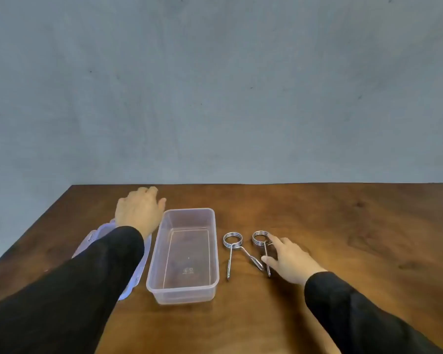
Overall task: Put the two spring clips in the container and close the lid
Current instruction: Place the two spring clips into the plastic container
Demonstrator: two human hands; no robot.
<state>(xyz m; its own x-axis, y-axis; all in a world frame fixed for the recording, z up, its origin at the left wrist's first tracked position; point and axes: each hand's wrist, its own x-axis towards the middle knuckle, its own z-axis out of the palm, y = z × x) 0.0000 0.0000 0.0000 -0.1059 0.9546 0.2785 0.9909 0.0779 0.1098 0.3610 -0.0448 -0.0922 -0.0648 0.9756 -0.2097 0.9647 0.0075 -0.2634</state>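
Observation:
A clear plastic container (187,290) stands open and empty on the wooden table. Its pale purple lid (97,235) lies flat to the left, mostly hidden under my left arm. My left hand (138,210) hovers palm-down past the lid's far end, fingers loosely apart, holding nothing. Two metal spring clips lie right of the container: the left clip (232,240) is untouched. My right hand (290,260) rests over the right clip (260,237), forefinger touching its coil and thumb against its handles, fingers spread, not closed around it.
The brown wooden table (343,226) ends at a far edge against a grey wall. Its left edge runs diagonally close to the lid. Both my sleeves are black.

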